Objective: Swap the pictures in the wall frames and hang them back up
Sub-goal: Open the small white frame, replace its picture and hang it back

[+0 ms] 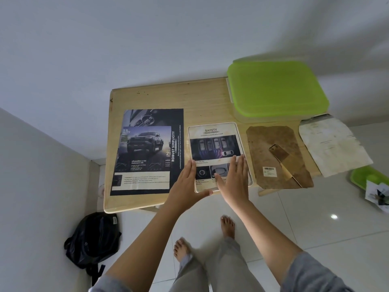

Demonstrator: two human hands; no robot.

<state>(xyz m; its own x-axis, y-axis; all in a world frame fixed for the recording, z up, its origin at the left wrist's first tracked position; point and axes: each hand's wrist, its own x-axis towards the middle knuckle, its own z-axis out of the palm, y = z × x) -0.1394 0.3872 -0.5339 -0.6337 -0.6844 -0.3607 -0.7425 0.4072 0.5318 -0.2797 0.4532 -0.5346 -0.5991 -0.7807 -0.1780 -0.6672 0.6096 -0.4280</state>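
1. While both bare forearms reach forward out of grey sleeves, the left hand [189, 182] lies against the left edge of the rounded-corner, pale-bordered SAFETY picture [213, 142]. Its fingers are straight and its thumb stretches along the picture's near edge, so the hand is open and clasps nothing.
2. The right hand [233, 175] lies palm down on the lower right part of the SAFETY picture. Its fingers are straight and close together and its thumb is spread to the left. It too is open, pressing rather than gripping.
3. The SAFETY picture lies face up on the light wooden tabletop [168, 95], near the front edge. It shows a row of cars seen from above, with smaller photos below that the hands partly cover.
4. Just left of the SAFETY picture, across a narrow gap, a large dark pickup-truck poster [147, 152] lies flat.
5. Right of the SAFETY picture lies a brown mottled backing board [267, 148] with a barcode label and a folding strut. A stained white paper sheet [332, 144] lies farther right.
6. Beyond the SAFETY picture, to the right, stands a clear plastic box with a lime-green lid [275, 87].
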